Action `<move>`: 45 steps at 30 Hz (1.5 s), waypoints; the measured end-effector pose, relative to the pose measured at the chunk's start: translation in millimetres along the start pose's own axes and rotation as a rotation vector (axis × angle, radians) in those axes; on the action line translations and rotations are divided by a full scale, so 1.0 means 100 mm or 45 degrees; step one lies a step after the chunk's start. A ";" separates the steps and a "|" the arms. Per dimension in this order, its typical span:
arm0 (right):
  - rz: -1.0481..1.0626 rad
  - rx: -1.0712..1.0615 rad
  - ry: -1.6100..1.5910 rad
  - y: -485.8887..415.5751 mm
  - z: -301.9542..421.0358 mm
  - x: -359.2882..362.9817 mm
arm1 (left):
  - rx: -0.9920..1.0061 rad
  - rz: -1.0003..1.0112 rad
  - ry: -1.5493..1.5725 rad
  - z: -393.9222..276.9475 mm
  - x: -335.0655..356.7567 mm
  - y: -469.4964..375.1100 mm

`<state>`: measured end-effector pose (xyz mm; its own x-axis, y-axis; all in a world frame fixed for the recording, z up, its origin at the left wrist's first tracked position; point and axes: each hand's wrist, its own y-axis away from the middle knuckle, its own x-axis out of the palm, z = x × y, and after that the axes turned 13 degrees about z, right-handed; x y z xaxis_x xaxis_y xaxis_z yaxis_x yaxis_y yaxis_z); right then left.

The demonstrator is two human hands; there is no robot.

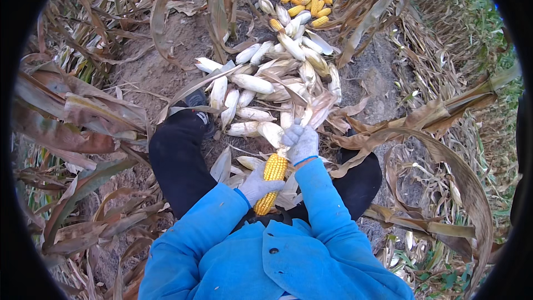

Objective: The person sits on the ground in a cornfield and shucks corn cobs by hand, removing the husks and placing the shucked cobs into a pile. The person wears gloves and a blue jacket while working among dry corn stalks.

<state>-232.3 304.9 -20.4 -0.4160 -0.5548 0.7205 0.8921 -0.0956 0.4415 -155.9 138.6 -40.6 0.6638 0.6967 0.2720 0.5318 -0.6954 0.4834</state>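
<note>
Close to my body, my left hand [259, 185] in a pale knit glove grips a yellow ear of corn [275, 168] around its middle. Its kernels are bare, and the husk [272, 133] is bent back from its far end. My right hand [300, 141], gloved the same way, is closed in a fist on the husk where it meets the ear. Pale husk leaves run out past the right fist. Just beyond both hands lies a heap of corn ears in their husks [252, 83].
Husked yellow ears [310, 2] form a pile at the far end. Dry corn stalks [449, 110] and leaves [79, 121] crowd both sides, one long curled leaf [462, 171] arching at right. Loose husks [222, 166] lie between my knees. Bare soil [141, 60] shows at left.
</note>
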 end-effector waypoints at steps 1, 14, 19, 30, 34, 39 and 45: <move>0.054 -0.082 -0.212 -0.09 0.02 -0.01 | 0.044 -0.035 0.108 -0.01 0.05 -0.04; -0.369 0.046 1.887 -0.29 1.09 -0.58 | 0.302 -0.368 -0.128 -0.07 -0.24 -0.03; 0.063 0.407 2.393 0.09 0.39 -0.61 | 0.460 -0.531 -0.238 -0.11 -0.47 -0.03; 0.357 0.182 0.314 0.26 -0.33 -0.14 | 0.011 -0.294 -1.085 -0.29 -0.03 0.18; 0.114 0.122 0.275 0.47 -0.06 0.01 | -0.086 -0.110 -1.189 -0.51 0.05 0.26; 0.063 -0.015 0.389 0.43 0.03 -0.12 | 0.104 -0.012 -1.093 -0.36 0.03 0.15; -0.005 0.016 0.250 0.46 0.32 0.19 | -0.015 0.486 -0.515 -0.45 -0.23 0.18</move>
<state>-204.9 316.7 31.0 -0.3762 -0.7053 0.6009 0.8878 -0.0888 0.4516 -185.2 118.6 -0.7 0.9584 0.2710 0.0895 0.2098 -0.8817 0.4227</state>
